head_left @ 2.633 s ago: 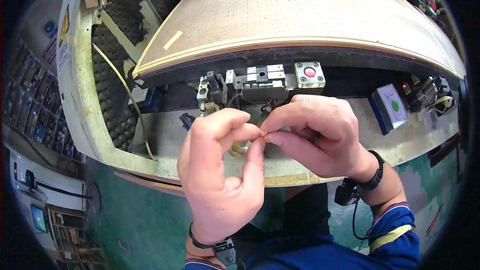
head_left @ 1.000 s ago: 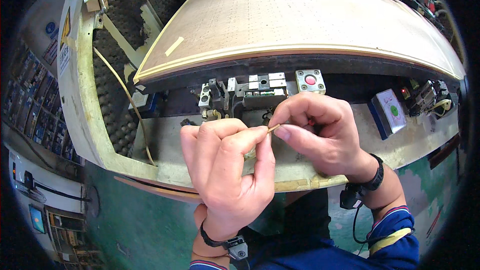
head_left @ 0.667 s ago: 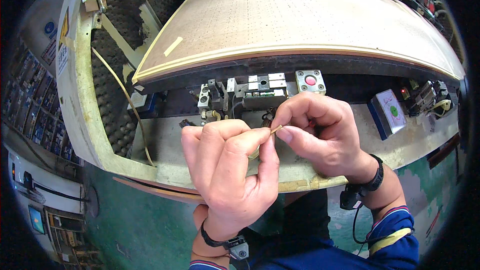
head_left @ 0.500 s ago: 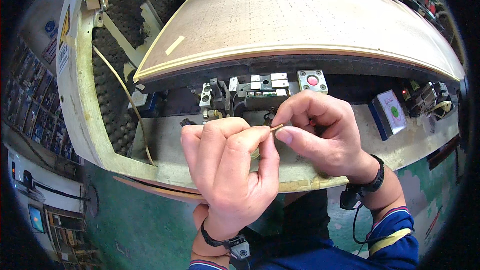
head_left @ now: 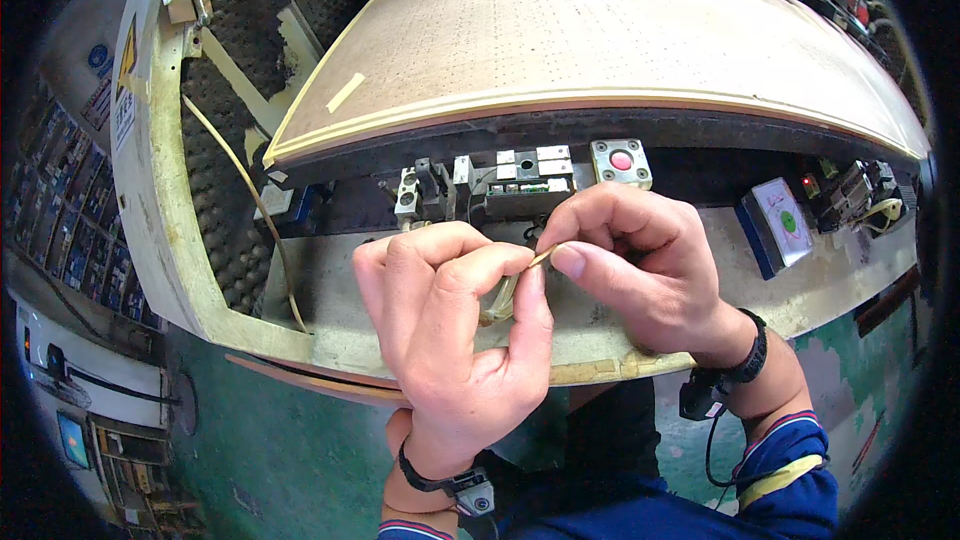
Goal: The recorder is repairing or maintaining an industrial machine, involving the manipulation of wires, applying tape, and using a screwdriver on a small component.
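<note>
A short, thin tan strip [head_left: 541,257] shows between my fingertips, just in front of the machine parts. My left hand [head_left: 445,315] pinches its left end between thumb and forefinger, the other fingers curled. From the right, my right hand [head_left: 650,265] grips the other end with thumb and index finger. The fingertips cover most of the strip, so its exact kind cannot be made out. Behind my left thumb, a yellowish, see-through thing [head_left: 499,302] is partly hidden by the hand.
A broad perforated board [head_left: 560,30] edged with yellow tape lies beyond my hands. Along its front stand metal blocks [head_left: 527,197] and a red button on a square plate [head_left: 621,161]. A blue-sided box [head_left: 778,227] sits to the right. A cable [head_left: 240,165] hangs at left.
Both hands have shifted slightly left with the strip, which is now tilted more steeply. More of the yellowish see-through thing shows behind my left thumb.
</note>
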A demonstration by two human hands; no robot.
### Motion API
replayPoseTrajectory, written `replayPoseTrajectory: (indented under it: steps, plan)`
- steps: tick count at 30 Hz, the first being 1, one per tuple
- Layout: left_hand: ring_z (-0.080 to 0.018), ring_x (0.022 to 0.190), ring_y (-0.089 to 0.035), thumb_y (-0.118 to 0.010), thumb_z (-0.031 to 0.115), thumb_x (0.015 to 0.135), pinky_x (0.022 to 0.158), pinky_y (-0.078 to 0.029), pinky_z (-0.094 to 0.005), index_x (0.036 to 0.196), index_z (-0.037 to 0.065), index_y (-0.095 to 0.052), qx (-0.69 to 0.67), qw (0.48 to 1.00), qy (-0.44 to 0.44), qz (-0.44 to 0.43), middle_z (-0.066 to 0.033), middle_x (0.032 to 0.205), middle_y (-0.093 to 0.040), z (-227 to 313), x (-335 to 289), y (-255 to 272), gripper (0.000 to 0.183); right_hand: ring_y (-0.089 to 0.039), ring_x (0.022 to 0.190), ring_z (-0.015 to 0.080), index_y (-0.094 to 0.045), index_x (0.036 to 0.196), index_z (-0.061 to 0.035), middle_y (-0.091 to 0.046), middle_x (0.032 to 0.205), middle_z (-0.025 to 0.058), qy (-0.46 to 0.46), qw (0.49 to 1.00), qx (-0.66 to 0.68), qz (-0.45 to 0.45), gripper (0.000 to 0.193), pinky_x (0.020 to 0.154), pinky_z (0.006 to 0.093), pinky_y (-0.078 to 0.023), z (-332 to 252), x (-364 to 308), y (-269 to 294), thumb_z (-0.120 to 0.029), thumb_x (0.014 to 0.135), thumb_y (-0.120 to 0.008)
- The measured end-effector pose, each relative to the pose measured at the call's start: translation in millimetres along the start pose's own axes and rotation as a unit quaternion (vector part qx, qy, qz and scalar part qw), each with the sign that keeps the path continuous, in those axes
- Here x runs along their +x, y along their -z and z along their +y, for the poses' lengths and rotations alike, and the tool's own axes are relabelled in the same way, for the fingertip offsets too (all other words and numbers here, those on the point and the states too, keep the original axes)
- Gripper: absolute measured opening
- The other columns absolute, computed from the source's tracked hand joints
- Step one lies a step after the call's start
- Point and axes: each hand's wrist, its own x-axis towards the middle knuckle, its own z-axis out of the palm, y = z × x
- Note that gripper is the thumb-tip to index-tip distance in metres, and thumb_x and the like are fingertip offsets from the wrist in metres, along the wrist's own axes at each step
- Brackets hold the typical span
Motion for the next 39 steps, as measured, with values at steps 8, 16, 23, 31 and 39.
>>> replayPoseTrajectory:
  steps: [8,16,23,31,39]
  plan:
    - [-0.0282,0.095,-0.058,-0.083,-0.002,0.079,0.087,-0.046,-0.0403,0.100,0.006,-0.078,0.024,0.999,-0.028,-0.033,-0.0089,0.098,-0.068,2,6,10,0.023,-0.045,0.065,0.0040,-0.080,0.110,-0.0002,-0.063,0.080,-0.0021,0.084,0.985,-0.147,0.019,0.013,0.057,0.0252,-0.034,-5,1,2,0.000,0.097,-0.079]
    - [-0.0285,0.087,-0.060,-0.088,-0.002,0.068,0.080,-0.044,-0.0440,0.097,0.007,-0.078,0.036,0.997,-0.051,-0.049,-0.0048,0.095,-0.068,0,9,12,0.032,-0.078,0.078,0.0316,-0.076,0.110,-0.0020,-0.077,0.092,0.0138,0.155,0.958,-0.243,-0.001,0.015,0.068,0.0379,-0.061,-6,3,0,0.001,0.095,-0.078]
    - [-0.0292,0.087,-0.060,-0.085,-0.005,0.067,0.079,-0.046,-0.0427,0.095,0.006,-0.077,0.018,0.998,-0.041,-0.052,-0.0066,0.093,-0.068,-2,7,11,0.032,-0.080,0.082,0.0319,-0.076,0.110,-0.0024,-0.078,0.093,0.0134,0.153,0.956,-0.248,-0.013,0.016,0.071,0.0387,-0.062,-4,3,-1,0.000,0.094,-0.079]
    - [-0.0270,0.091,-0.060,-0.078,-0.009,0.075,0.084,-0.049,-0.0376,0.093,0.002,-0.072,-0.032,0.998,0.012,-0.056,-0.0095,0.093,-0.066,-3,4,11,0.022,-0.079,0.081,0.0294,-0.076,0.110,-0.0030,-0.078,0.092,0.0124,0.167,0.956,-0.241,0.007,0.018,0.070,0.0370,-0.061,-2,2,-4,-0.001,0.094,-0.081]
    - [-0.0272,0.088,-0.059,-0.081,-0.007,0.081,0.080,-0.049,-0.0389,0.093,0.004,-0.072,-0.095,0.993,0.068,0.000,-0.0093,0.094,-0.069,-2,0,3,0.018,-0.077,0.074,0.0270,-0.076,0.109,-0.0032,-0.076,0.089,0.0126,0.127,0.965,-0.229,0.027,0.019,0.064,0.0365,-0.059,-5,0,-13,-0.001,0.091,-0.084]
